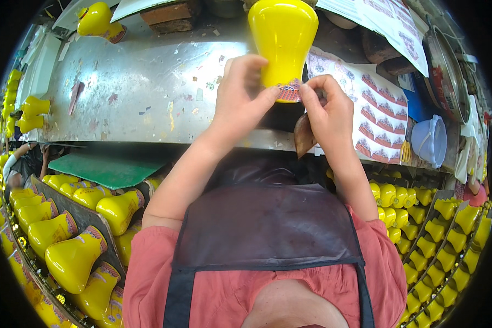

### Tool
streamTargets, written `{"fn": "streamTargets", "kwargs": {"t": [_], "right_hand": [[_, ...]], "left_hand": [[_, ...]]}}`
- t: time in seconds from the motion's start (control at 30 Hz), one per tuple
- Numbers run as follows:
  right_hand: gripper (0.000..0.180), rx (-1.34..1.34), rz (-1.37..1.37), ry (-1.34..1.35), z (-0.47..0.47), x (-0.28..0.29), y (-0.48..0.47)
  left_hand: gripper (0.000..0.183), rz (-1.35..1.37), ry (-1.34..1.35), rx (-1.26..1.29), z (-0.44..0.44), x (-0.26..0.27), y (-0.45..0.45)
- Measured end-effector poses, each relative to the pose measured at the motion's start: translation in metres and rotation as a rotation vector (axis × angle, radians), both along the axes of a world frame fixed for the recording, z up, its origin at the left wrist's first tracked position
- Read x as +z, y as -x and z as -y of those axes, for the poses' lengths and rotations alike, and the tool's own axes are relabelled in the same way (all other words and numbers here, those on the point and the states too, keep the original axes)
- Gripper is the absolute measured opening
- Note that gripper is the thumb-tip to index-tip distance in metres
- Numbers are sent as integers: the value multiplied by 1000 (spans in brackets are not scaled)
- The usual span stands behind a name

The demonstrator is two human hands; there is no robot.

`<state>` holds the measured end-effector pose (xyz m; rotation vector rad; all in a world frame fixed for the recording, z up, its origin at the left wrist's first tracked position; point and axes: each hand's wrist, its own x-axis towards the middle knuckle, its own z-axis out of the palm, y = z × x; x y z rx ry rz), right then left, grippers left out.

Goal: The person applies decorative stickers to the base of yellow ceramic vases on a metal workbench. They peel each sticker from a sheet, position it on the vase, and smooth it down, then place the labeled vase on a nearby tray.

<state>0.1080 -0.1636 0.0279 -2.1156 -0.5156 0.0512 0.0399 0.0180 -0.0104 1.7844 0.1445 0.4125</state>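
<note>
A glossy yellow ceramic vase [285, 37] lies before me, its narrow end towards me. Around that end runs a patterned red and blue decal strip [289, 91]. My left hand [244, 92] is against the vase's left side, with the thumb on the strip; its fingers are blurred and partly hidden. At the strip's right end are the thumb and forefinger of my right hand [330, 108]. A brown, flat, pointed piece [304, 137], perhaps a rubber scraper, is held under the right palm. Beside that hand lies a printed decal sheet [379, 119] with rows of similar curved strips.
A metal worktable [147, 90] bears paper scraps, bricks [168, 16] and another yellow vase [100, 22]. On the right stand a blue bucket [430, 139] and yellow-handled scissors [405, 151]. Racks of yellow vases [71, 254] flank me; a green board [106, 168] juts out left. People work nearby.
</note>
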Motion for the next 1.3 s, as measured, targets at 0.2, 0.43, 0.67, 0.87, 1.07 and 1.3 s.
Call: {"fn": "streamTargets", "kwargs": {"t": [0.2,0.43,0.67,0.87,1.07,1.3], "right_hand": [[37,37,-133,20,6,-4,-4],[50,121,-490,-141,7,-3,-8],[45,155,-375,-42,8,4,-7],[48,91,-319,73,7,9,-9],[47,120,-420,-18,4,6,-10],[55,255,-218,-34,11,-9,-15]], "left_hand": [[58,3,107,4,7,-5,1],[78,21,-86,-9,6,0,6],[82,161,-681,137,9,-3,3],[81,175,-649,111,5,-8,3],[91,125,-639,100,9,-8,4],[75,34,-215,-44,-6,-5,8]]}}
